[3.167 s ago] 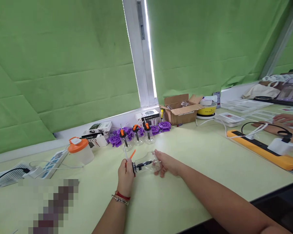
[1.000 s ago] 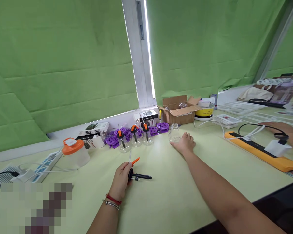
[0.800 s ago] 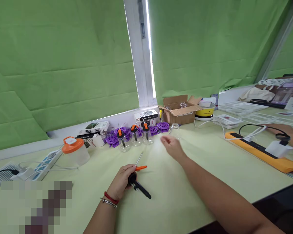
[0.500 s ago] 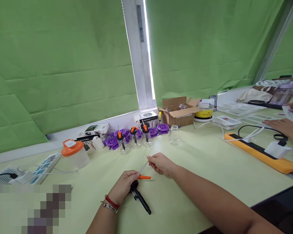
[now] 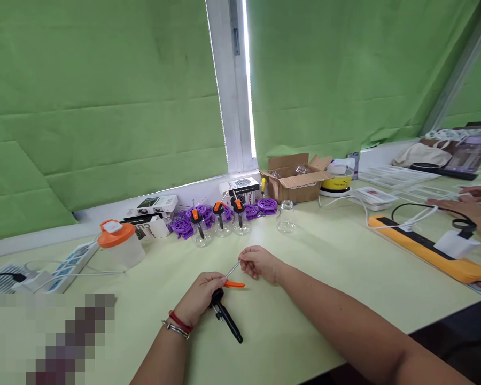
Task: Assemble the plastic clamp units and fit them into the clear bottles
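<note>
My left hand (image 5: 200, 295) is closed around a black lid-like fitting (image 5: 217, 297) with an orange lever (image 5: 235, 285) sticking out to the right. A black tube (image 5: 230, 323) extends from it down and to the right. The thin metal rod (image 5: 233, 268) slants up from the left fingertips, and its far end is pinched by my right hand (image 5: 260, 263). Beyond my hands stand three glass jars, among them the left jar (image 5: 201, 235), topped with similar black fittings and orange levers. A lidless glass jar (image 5: 286, 218) stands to their right.
Purple wheel-like parts (image 5: 266, 206) lie behind the jars. An open cardboard box (image 5: 299, 187) and a yellow tub (image 5: 336, 184) are at the back. An orange-lidded container (image 5: 122, 248) stands left, a yellow-and-black power strip (image 5: 420, 248) right. Another person's hands (image 5: 473, 206) work at far right.
My hands keep the same grip on the fitting and rod, with the view shifted slightly. The other person's hands at the far right have come closer together.
</note>
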### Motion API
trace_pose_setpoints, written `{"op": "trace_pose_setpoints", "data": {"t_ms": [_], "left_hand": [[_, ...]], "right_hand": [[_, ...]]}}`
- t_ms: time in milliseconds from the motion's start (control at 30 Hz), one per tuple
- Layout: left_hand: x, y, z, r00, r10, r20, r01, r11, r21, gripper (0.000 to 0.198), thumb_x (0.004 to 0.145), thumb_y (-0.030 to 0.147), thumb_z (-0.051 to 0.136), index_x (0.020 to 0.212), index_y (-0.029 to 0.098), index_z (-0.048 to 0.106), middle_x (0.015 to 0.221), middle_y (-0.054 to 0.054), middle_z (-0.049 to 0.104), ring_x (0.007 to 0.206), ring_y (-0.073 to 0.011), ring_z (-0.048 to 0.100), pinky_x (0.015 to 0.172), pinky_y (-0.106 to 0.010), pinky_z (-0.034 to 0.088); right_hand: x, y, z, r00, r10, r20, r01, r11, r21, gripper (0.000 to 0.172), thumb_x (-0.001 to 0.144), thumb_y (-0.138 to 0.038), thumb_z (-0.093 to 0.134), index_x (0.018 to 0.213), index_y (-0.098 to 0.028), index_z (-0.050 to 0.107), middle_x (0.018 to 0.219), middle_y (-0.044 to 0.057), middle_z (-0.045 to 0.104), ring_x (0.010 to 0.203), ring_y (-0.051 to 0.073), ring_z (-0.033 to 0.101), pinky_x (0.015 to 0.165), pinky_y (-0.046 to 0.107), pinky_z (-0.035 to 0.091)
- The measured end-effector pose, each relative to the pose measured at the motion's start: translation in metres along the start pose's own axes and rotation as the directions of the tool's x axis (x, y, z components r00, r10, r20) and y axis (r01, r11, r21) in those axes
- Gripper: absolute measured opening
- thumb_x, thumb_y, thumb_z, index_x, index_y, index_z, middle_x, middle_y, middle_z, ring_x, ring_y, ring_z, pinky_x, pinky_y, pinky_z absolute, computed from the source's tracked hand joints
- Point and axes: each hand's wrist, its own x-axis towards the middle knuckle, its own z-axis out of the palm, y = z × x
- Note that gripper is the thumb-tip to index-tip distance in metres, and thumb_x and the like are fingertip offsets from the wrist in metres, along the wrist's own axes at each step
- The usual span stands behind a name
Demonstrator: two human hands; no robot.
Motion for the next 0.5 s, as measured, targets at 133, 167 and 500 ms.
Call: {"op": "trace_pose_setpoints", "data": {"t_ms": [133,167,500], "left_hand": [[0.0006,-0.0010,0.0006,1.000,0.001,0.011,-0.002,1.000,0.011,0.028,0.077,0.042,0.052,0.064,0.017,0.051,0.051,0.006,0.036,0.048,-0.0092,0.029,0.046,-0.024,0.021],[0.0008,-0.0013,0.0008,1.000,0.004,0.009,-0.004,1.000,0.018,0.028,0.077,0.041,0.052,0.063,0.017,0.051,0.051,0.006,0.037,0.048,-0.0090,0.028,0.046,-0.024,0.020],[-0.0006,-0.0003,0.0007,1.000,-0.017,-0.020,0.017,1.000,0.005,0.027,0.077,0.041,0.052,0.063,0.017,0.052,0.049,0.006,0.039,0.047,-0.0092,0.031,0.047,-0.023,0.019]], "right_hand": [[0.0030,0.0025,-0.0008,0.999,0.024,-0.039,-0.025,0.999,-0.021,0.028,0.080,-0.037,0.059,0.064,-0.017,0.047,0.042,-0.008,0.043,0.030,0.002,0.025,0.032,0.018,0.015],[0.0030,0.0028,-0.0014,0.999,0.007,-0.038,-0.008,1.000,-0.017,0.024,0.078,-0.034,0.061,0.067,-0.017,0.048,0.044,-0.008,0.044,0.031,0.003,0.027,0.032,0.018,0.017],[-0.0007,-0.0022,-0.0081,0.999,0.009,0.035,-0.007,0.999,-0.044,0.022,0.074,-0.033,0.067,0.072,-0.016,0.052,0.050,-0.007,0.050,0.032,0.003,0.035,0.031,0.017,0.024]]}}
